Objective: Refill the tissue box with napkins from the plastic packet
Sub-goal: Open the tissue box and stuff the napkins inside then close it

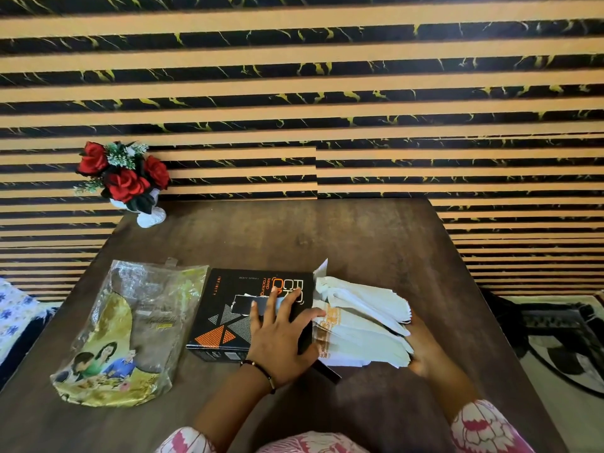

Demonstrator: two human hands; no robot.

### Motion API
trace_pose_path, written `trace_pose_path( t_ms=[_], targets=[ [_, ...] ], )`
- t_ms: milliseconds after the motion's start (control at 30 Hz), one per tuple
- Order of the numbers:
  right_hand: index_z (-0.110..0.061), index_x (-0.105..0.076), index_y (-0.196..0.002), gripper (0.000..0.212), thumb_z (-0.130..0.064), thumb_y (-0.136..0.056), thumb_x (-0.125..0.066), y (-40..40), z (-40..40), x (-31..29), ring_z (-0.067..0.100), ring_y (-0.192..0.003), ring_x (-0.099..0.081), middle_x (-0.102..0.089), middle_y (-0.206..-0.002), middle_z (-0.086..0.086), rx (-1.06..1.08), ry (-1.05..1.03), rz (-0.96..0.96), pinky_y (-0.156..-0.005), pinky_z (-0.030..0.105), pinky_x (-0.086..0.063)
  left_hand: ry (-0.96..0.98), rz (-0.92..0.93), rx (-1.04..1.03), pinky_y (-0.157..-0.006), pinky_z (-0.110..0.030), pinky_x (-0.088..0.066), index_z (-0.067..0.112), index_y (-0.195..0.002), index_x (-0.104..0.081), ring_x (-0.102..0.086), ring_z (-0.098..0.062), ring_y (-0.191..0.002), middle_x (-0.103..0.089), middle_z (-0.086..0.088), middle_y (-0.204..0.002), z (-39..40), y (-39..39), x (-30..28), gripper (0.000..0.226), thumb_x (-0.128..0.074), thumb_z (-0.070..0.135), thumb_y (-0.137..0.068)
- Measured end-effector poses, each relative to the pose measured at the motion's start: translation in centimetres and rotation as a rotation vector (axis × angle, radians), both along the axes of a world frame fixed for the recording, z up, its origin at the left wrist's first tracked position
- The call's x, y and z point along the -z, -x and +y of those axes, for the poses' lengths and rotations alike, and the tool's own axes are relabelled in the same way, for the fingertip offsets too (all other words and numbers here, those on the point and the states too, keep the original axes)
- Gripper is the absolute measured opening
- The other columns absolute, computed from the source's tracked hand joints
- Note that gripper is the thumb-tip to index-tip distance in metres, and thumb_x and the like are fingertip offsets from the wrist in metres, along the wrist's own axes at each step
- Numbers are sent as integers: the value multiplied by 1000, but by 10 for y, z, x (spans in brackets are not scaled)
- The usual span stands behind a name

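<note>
A black tissue box (228, 308) with orange triangles lies flat on the brown table (359, 240), its right end open. My left hand (281, 335) presses on the box's top and right edge. A fanned stack of white napkins (362, 325) with an orange print lies against that open end. My right hand (421, 348) grips the stack's right side from beneath. The plastic packet (127, 331), clear and gold with a printed family picture, lies flat and crumpled to the left of the box.
A white vase of red artificial roses (125, 181) stands at the table's far left corner. A striped black-and-orange wall panel (327, 93) rises behind the table. A patterned rug (562, 338) lies on the floor to the right.
</note>
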State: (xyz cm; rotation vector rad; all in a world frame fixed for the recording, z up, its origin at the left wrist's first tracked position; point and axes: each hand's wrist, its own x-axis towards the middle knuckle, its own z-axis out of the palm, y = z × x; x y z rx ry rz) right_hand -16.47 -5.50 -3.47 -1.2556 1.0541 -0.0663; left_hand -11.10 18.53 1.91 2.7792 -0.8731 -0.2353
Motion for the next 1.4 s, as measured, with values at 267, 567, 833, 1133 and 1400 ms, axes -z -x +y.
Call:
trace_pose_path(
  t_ms=[267, 567, 833, 1133, 1400],
  targets=[
    [-8, -54, -113, 27, 5, -91, -44, 10, -11, -37, 21, -77, -65, -65, -92, 11, -311, -173, -130, -54, 29, -54, -29, 9, 17, -107, -64, 10, 51, -113, -45, 16, -36, -142, -6, 5, -156, -2, -2, -1, 52, -21, 62, -68],
    [-11, -48, -123, 38, 6, -89, -47, 3, -11, -26, 32, -95, -61, -62, -108, 15, -229, -231, -94, -69, 42, -53, -99, 13, 27, -105, -69, 7, 47, -112, -46, 15, -41, -141, -1, 4, -156, -6, -2, -3, 31, -35, 56, -84],
    [-14, -68, -80, 28, -30, -91, -48, 12, -7, -27, 25, -76, -64, -73, -75, 8, -234, -399, -128, -69, 34, -52, -83, 26, 8, -107, -68, 4, 41, -124, -26, 14, -38, -142, -3, 4, -156, -7, -3, -2, 48, -34, 54, -78],
    [-6, -61, -76, 26, -8, -93, -42, 2, -10, -29, 16, -57, -67, -72, -77, 9, -364, -214, -145, -50, 21, -53, -65, 21, 8, -107, -67, 6, 41, -122, -29, 14, -36, -142, -4, 4, -155, -6, -2, -1, 56, -22, 60, -69],
    [-22, -47, -122, 37, -3, -91, -49, 7, -11, -31, 18, -92, -64, -64, -106, 2, -547, -56, -127, -69, 29, -55, -49, 8, -4, -106, -68, 5, 41, -125, -30, 15, -36, -142, -5, 5, -155, -7, -4, 3, 49, -42, 53, -79]
  ],
)
